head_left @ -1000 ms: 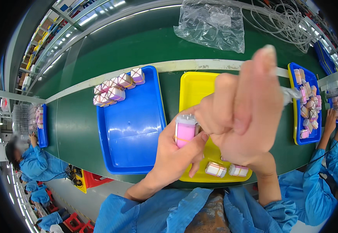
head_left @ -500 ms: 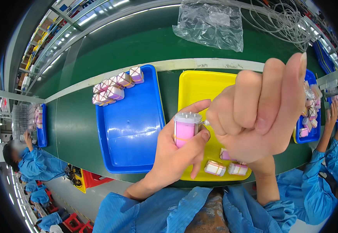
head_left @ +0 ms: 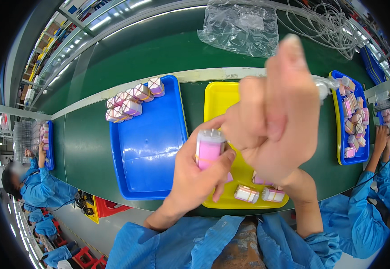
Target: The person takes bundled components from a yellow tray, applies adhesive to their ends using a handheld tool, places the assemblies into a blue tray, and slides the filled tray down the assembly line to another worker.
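My left hand [head_left: 192, 181] is wrapped round a small pink block [head_left: 209, 152], held upright over the gap between the blue and yellow trays. The block has a translucent grey cap with short pegs on top and a yellow band round its middle. Just right of it, and nearer the camera, my right hand [head_left: 271, 116] is closed in a fist and smeared by motion. From the fist's far side juts a clear plastic end [head_left: 325, 85], seemingly part of a tool in the grip; the rest is hidden. Several similar blocks [head_left: 247, 194] lie in the yellow tray [head_left: 219, 96].
A blue tray [head_left: 152, 157] on the left holds several banded blocks [head_left: 132, 106]. Another blue tray [head_left: 360, 154] at the right is heaped with blocks. A clear bag [head_left: 240, 29] and coiled cable [head_left: 334, 31] lie at the back. People in blue work on both sides.
My right fist has moved left and a little up, the clear plastic end with it. The left hand and block have shifted slightly left. The right-hand tray is less covered.
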The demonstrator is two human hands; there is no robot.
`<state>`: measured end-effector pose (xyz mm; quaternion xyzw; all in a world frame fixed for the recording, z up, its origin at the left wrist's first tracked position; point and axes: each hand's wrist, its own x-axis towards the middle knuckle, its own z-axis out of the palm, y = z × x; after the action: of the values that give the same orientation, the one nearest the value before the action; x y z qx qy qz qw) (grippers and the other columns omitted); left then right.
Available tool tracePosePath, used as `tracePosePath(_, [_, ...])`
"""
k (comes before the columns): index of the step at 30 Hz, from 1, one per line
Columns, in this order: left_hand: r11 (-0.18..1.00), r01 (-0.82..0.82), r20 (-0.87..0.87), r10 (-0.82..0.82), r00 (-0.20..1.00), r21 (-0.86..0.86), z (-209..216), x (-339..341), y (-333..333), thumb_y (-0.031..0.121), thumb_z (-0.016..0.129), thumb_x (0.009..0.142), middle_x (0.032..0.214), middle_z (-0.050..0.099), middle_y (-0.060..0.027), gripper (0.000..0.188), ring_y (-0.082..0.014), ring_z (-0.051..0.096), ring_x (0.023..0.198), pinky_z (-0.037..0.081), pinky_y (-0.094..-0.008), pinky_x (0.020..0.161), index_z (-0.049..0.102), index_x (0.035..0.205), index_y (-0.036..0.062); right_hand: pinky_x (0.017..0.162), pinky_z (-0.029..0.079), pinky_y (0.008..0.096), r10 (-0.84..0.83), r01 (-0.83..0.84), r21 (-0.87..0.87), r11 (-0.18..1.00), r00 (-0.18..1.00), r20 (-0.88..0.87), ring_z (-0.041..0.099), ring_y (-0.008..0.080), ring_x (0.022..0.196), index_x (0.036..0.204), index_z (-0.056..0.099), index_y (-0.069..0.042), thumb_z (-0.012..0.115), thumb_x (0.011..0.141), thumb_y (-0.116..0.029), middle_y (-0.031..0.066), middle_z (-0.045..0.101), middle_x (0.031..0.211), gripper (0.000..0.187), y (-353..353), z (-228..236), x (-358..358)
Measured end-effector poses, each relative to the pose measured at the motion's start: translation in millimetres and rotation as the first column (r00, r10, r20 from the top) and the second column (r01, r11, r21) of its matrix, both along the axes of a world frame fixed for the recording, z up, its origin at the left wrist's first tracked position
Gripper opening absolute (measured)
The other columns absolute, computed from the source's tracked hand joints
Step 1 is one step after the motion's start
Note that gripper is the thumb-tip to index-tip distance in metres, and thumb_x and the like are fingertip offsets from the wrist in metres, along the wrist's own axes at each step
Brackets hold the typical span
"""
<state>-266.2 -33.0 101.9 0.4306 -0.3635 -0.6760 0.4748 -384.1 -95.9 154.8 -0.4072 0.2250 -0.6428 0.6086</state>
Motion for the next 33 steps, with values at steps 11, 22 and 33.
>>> tracePosePath(11, [0.999,0.022,-0.121,-0.018,0.993,0.037,6.6,8.4,-9.3,0.021,0.058,0.083,0.072,0.048,0.0003,0.068,-0.0062,0.045,0.063,0.036,-0.0223,0.062,0.039,0.141,-0.0061,0.053,0.050,0.0230,-0.427,-0.305,-0.622,0.721,0.511,-0.746,0.066,0.0180,0.093,0.124,0.059,-0.003,0.084,0.067,-0.021,0.0079,0.063,0.108,0.065,10.4,-52.4,-39.2])
tracePosePath(22, [0.955,0.063,0.085,-0.040,0.996,-0.289,-6.2,17.6,-12.9,0.008,0.066,0.088,0.097,0.061,-0.0047,0.054,-0.0098,0.060,0.085,0.049,-0.0247,0.073,0.045,0.137,0.0014,0.045,0.050,0.0257,-0.590,-0.281,-0.742,0.609,0.464,-0.661,0.065,0.0167,0.068,0.107,0.064,0.000,0.078,0.063,-0.018,0.0092,0.063,0.104,0.049,10.8,-56.5,-42.4])
tracePosePath(33, [0.997,0.025,-0.215,-0.039,0.976,-0.069,-12.4,32.6,-22.0,0.010,0.066,0.091,0.116,0.058,-0.0114,0.056,-0.0167,0.058,0.088,0.048,-0.0299,0.075,0.039,0.141,0.0052,0.064,0.047,0.0265,-0.292,-0.208,-0.567,0.797,0.690,-0.663,0.066,0.0201,0.080,0.123,0.060,-0.003,0.090,0.060,-0.016,0.0065,0.065,0.087,0.071,-3.3,-36.7,-42.6])
